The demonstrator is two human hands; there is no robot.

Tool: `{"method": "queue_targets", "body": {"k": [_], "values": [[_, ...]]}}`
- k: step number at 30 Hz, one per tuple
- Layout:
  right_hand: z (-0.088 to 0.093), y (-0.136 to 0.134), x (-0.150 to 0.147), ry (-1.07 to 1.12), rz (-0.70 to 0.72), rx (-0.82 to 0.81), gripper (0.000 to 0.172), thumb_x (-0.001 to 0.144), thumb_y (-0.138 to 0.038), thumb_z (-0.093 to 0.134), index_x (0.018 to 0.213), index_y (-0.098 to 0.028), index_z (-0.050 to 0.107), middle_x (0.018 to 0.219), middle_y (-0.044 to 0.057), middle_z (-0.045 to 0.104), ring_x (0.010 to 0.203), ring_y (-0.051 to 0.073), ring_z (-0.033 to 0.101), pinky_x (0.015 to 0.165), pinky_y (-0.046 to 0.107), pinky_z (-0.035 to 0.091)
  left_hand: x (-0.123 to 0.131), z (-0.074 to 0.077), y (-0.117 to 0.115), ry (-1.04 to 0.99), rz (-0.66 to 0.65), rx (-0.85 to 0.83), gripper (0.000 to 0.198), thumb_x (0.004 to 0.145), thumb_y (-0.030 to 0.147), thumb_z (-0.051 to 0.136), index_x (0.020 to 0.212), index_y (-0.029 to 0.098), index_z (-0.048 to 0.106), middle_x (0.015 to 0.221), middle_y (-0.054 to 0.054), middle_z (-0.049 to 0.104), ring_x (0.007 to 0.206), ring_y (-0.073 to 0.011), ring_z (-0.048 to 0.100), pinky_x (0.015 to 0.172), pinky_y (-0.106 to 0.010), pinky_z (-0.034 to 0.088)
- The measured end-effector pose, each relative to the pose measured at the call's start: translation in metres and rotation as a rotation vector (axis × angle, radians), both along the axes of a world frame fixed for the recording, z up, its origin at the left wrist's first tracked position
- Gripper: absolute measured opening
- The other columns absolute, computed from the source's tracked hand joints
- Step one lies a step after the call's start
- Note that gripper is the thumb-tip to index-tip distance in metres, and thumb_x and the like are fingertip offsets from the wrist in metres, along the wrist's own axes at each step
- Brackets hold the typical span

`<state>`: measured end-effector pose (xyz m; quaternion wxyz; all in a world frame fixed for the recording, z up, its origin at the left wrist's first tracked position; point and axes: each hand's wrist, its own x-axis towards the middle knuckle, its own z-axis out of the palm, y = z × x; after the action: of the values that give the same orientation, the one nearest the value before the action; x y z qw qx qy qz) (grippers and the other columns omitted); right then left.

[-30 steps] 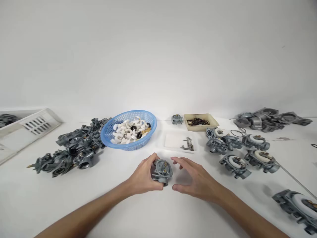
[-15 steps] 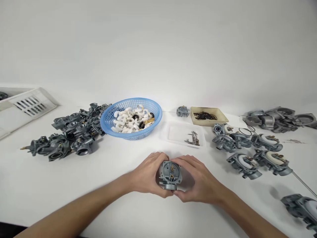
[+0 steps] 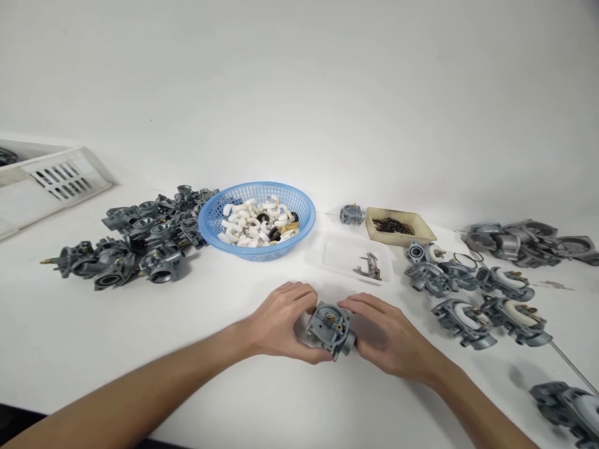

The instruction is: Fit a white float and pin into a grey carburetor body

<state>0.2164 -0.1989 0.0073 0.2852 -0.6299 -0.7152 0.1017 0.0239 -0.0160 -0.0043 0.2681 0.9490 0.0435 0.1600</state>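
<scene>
While both hands clasp it, a grey carburetor body point(image 3: 330, 326) sits low at centre frame on the white table point(image 3: 234, 386).
Left hand point(image 3: 281, 321) curled round its left side, fingers over the top; right hand point(image 3: 388, 333) gripping the right side, open face tilted up. Blue basket point(image 3: 219, 215) of white pieces above centre, pile of carburetors point(image 3: 135, 243) at left, clear tray point(image 3: 337, 252) with small metal parts just above the hands, more bodies with white floats point(image 3: 486, 299) at right.

Left hand point(image 3: 281, 324) and right hand point(image 3: 388, 333) meet at centre, fingers curled inward in a shared grip; forearms converge from below.
</scene>
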Motion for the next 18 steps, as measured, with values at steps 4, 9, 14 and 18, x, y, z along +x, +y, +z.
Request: {"method": "queue_targets", "body": {"k": [4,9,14,18], "values": [[0.002,0.001,-0.001,0.04,-0.009,-0.062,0.048,0.086,-0.013,0.057,0.131,-0.029,0.057,0.124,0.006,0.067,0.109,0.024,0.066,0.091,0.038,0.058,-0.001,0.002,0.0,0.05,0.008,-0.051,0.079,0.059,0.063,0.083,0.121,0.023,0.053,0.116,-0.006,0.065,0.097,-0.0274,0.064,0.091,-0.041,0.048],[0.002,-0.001,-0.001,0.04,-0.031,-0.111,0.045,0.09,-0.016,0.055,0.134,-0.03,0.054,0.122,0.006,0.067,0.103,0.022,0.067,0.086,0.037,0.057,0.0,-0.002,0.002,0.035,-0.065,-0.028,0.069,0.063,0.06,0.083,0.118,0.024,0.061,0.114,-0.006,0.068,0.102,-0.0284,0.065,0.095,-0.04,0.047],[0.006,0.0,0.005,0.069,-0.133,0.038,0.035,0.096,-0.019,0.052,0.129,-0.031,0.055,0.103,0.003,0.069,0.08,0.017,0.066,0.078,0.035,0.057,0.0,-0.008,0.003,0.03,-0.06,-0.004,0.065,0.065,0.064,0.081,0.113,0.024,0.063,0.101,-0.005,0.071,0.091,-0.027,0.066,0.086,-0.038,0.047],[0.032,0.02,0.0,-0.002,-0.17,0.104,0.021,0.1,-0.026,0.052,0.119,-0.029,0.06,0.097,0.003,0.069,0.072,0.016,0.062,0.071,0.033,0.055,0.0,-0.01,0.004,0.006,-0.073,0.034,0.063,0.068,0.068,0.078,0.11,0.023,0.062,0.093,-0.005,0.071,0.086,-0.0259,0.065,0.081,-0.037,0.046]]}}
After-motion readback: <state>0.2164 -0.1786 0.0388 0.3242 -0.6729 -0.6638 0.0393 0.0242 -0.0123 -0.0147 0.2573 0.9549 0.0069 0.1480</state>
